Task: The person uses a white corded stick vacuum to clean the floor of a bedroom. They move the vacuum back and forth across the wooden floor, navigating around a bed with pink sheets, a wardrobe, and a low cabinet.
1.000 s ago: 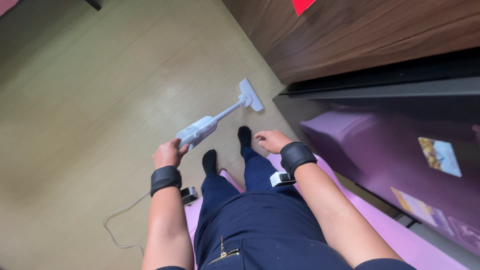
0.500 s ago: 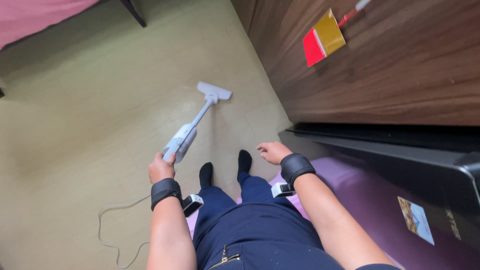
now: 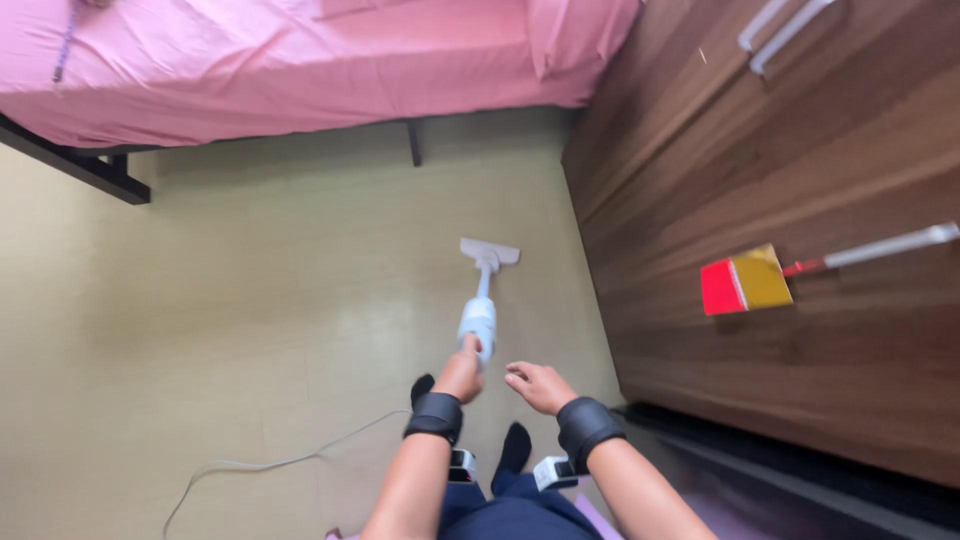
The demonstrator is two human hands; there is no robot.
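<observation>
Beige floor [image 3: 250,300]; left hand [image 3: 461,375] grips vacuum [image 3: 479,318] handle; right hand [image 3: 537,386] empty, fingers loosely spread.

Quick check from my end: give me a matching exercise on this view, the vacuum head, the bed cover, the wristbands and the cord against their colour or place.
Things:
1. vacuum head
2. bed cover
3. wristbands
4. cord

Descriptions:
A. black, one on each forearm
B. pink, across the top of the view
C. pale line trailing over the floor at lower left
D. white, flat on the floor ahead of the left hand

Pairs: 1-D, 2-B, 3-A, 4-C
</observation>
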